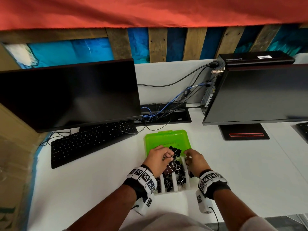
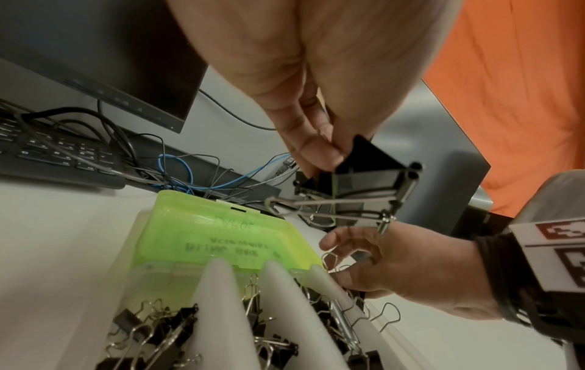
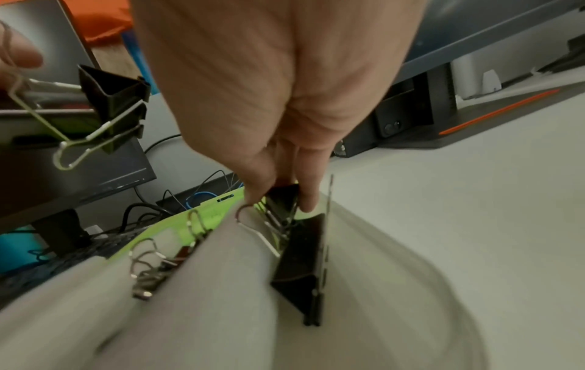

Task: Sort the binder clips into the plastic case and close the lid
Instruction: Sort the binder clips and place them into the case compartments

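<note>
The plastic case (image 1: 187, 180) lies open on the desk, its green lid (image 1: 165, 140) folded back. White dividers (image 2: 218, 295) split it into compartments holding several black binder clips (image 2: 158, 325). My left hand (image 1: 168, 155) hovers over the case's far end and pinches two large black clips (image 2: 364, 180) stuck together, handles dangling. My right hand (image 3: 278, 202) reaches into the rightmost compartment and pinches a black clip (image 3: 283, 197) there. Another large clip (image 3: 300, 262) stands in that compartment just behind it.
A black keyboard (image 1: 90, 142) and a dark monitor (image 1: 70, 94) sit to the left. A cable tray with blue and black wires (image 1: 160, 112) lies behind the case. A second monitor (image 1: 256, 94) and its stand (image 1: 243, 132) are to the right.
</note>
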